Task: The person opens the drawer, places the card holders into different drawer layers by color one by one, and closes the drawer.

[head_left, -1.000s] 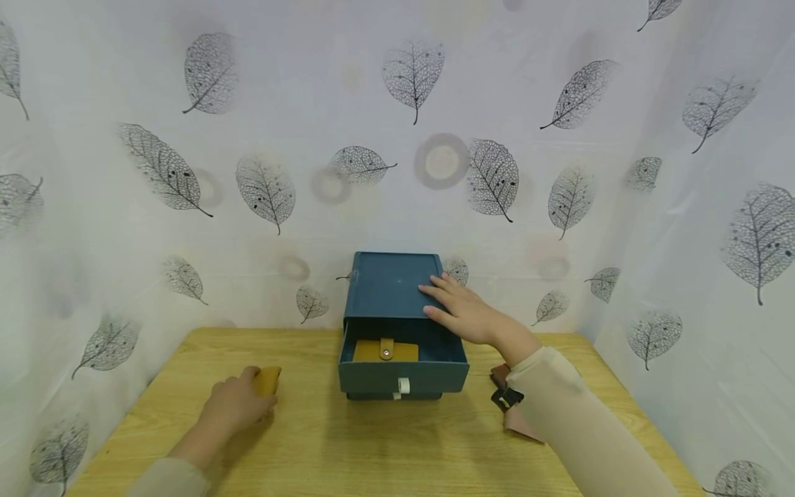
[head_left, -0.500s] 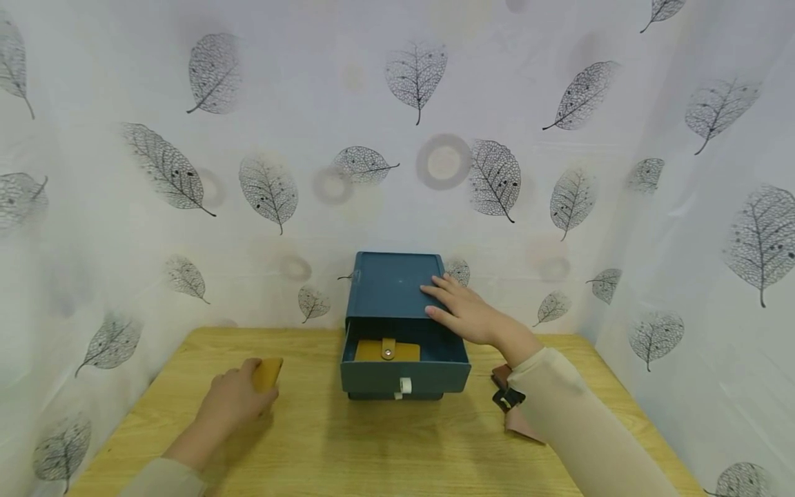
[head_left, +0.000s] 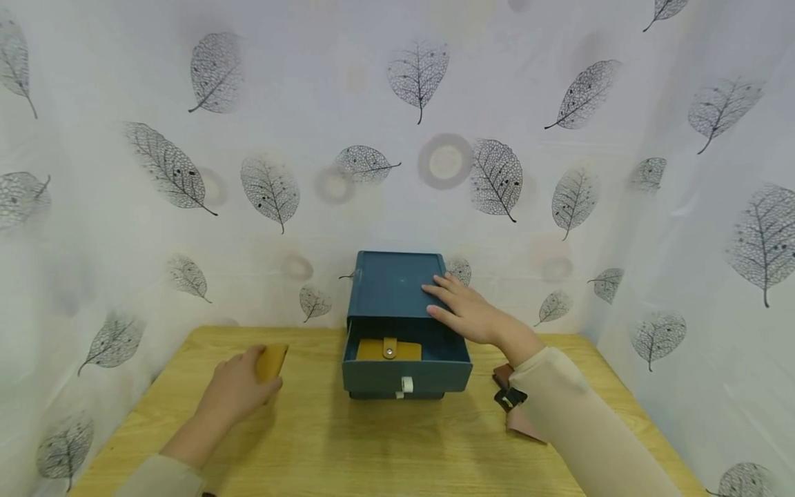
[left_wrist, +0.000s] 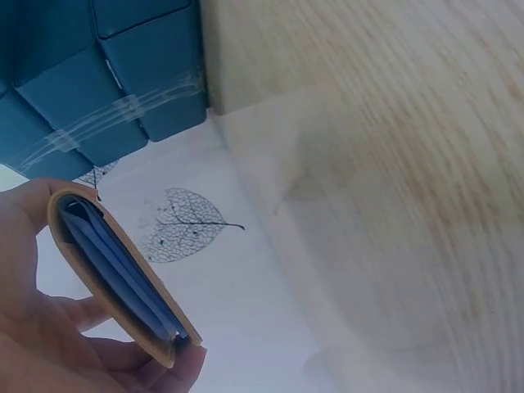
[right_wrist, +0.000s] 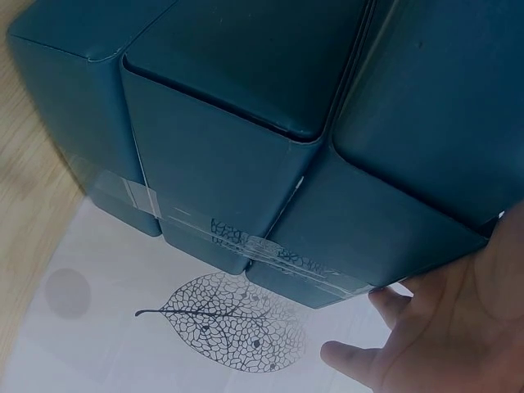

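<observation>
My left hand [head_left: 228, 388] grips a mustard-yellow wallet [head_left: 271, 364] to the left of a blue drawer cabinet [head_left: 394, 284]. Seen from its end in the left wrist view, the wallet [left_wrist: 123, 274] shows a tan cover folded round bluish inner layers, with fingers and thumb on either side. My right hand [head_left: 464, 312] rests on the right edge of the cabinet's top, fingers spread and fairly straight. Beneath it the top drawer [head_left: 375, 377] is pulled out. Inside lies another yellow wallet [head_left: 406, 351] with a snap strap.
On the table [head_left: 298, 449], right of the cabinet and partly behind the right sleeve, lie a brown piece [head_left: 504, 375], a black piece [head_left: 511, 398] and a pink piece [head_left: 524, 422]. A leaf-print curtain [head_left: 323, 228] hangs behind and at both sides.
The left hand has raised the wallet and moved it slightly forward and right, tilting it more upright. The right hand keeps its place on the cabinet, and the drawer stays out.
</observation>
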Available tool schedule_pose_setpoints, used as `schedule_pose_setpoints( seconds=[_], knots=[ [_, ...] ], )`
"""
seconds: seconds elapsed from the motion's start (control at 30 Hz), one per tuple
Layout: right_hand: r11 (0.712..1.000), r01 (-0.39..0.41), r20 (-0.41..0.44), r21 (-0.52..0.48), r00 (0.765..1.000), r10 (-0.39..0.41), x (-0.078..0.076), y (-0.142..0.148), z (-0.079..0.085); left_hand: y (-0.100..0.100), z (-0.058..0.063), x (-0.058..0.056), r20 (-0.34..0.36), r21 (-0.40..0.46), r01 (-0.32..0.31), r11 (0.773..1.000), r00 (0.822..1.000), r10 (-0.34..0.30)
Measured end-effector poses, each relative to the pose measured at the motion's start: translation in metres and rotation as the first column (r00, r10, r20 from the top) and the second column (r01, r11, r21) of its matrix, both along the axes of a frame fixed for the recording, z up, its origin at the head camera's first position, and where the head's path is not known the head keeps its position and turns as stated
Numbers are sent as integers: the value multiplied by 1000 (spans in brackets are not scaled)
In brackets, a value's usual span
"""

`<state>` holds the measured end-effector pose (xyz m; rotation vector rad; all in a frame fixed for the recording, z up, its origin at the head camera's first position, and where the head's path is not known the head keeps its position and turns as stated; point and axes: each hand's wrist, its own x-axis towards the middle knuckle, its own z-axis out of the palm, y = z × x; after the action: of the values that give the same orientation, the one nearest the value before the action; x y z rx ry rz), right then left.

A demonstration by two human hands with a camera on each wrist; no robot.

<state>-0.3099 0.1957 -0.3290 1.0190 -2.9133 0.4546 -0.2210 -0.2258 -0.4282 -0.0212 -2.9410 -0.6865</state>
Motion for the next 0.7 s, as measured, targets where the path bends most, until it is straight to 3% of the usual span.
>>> schedule_pose_setpoints(
  seconds=[0.3,0.7],
  knots=[
    [1000,-1,-3,-2,1000,1,-1,0,-1,8,11,3,-96,9,21,1000,995,-21],
    [1000,-3,-1,-8,1000,3,-1,1,-1,19,26,4,-226,38,55,998,973,-45]
  ],
)
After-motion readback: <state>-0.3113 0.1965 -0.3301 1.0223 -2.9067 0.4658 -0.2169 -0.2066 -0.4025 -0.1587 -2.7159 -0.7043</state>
